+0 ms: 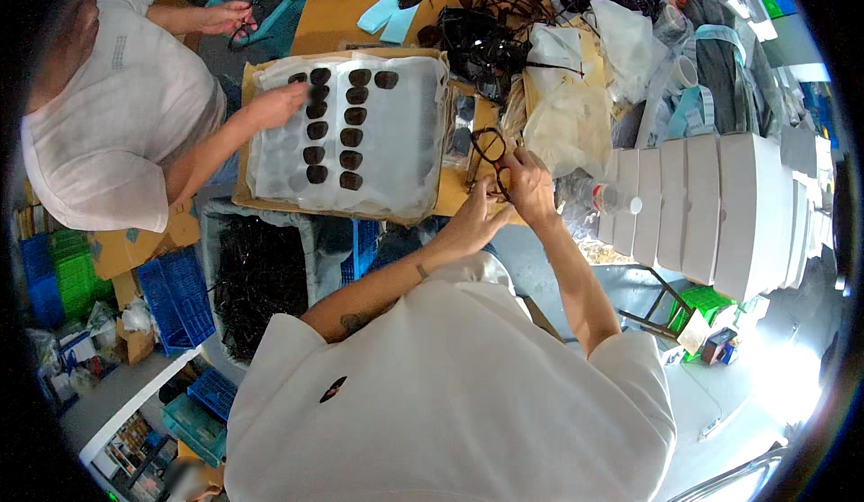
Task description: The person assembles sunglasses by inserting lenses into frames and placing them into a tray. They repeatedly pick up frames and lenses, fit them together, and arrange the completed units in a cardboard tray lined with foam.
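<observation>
Centre of frame: right hand [529, 187] pinching dark glasses frame [490, 149] over table [335, 16] edge; left hand [474, 221] closing in below, fingers bracing frame's lower end. Advisable: supporting frame with both hands, avoiding twisting thin rim. Co-worker's hand [277, 104] touching lens tray [396, 133], upper left.

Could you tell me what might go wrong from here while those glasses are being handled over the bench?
1. The glasses frame is held by both the left hand and right hand over the table edge; a slip might drop it to the floor.
2. A co-worker's hand rests on the tray of dark lenses close by; a bump could scatter them.
</observation>
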Demonstrator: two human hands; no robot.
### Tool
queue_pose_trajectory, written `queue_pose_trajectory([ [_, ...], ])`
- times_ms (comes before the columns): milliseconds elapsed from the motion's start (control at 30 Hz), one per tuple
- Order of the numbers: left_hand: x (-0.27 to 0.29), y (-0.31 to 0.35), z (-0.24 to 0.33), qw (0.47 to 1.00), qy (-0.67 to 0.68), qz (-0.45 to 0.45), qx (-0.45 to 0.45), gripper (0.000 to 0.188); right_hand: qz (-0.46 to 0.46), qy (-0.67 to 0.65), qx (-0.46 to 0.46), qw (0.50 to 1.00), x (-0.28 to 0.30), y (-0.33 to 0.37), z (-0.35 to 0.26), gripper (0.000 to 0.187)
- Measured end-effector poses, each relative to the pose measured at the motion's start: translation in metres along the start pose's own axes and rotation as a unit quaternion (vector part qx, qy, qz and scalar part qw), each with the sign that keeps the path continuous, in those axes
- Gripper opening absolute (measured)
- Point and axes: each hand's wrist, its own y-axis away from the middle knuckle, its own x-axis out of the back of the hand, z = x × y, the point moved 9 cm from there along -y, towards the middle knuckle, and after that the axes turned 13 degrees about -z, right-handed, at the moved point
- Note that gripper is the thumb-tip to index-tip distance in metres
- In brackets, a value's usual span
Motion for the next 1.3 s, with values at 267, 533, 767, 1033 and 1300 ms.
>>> queue_pose_trajectory([
  [267, 0.007, -0.008, 0.066, 0.880, -0.440, 0.091, -0.154, 0.067, -0.082, -0.032, 0.030, 0.996, 0.010, -0.026, 0.011, 0.017],
  [533, -0.015, -0.044, 0.032, 0.779, -0.624, 0.002, -0.066, 0.086, -0.123, 0.062, 0.118, 0.983, -0.019, -0.028, 0.036, 0.020],
  [767, -0.019, -0.061, -0.046, 0.724, -0.668, -0.156, 0.074, 0.076, -0.064, -0.271, -0.111, 0.954, 0.038, -0.083, 0.105, 0.024],
  [1033, -0.022, -0.070, -0.069, 0.690, -0.716, -0.109, 0.003, 0.069, -0.007, 0.002, -0.236, 0.972, -0.039, -0.228, 0.148, 0.061],
  [1300, -0.010, -0.078, -0.072, 0.699, -0.688, -0.158, 0.115, 0.083, 0.057, -0.132, -0.325, 0.935, -0.014, -0.222, 0.160, 0.045],
])
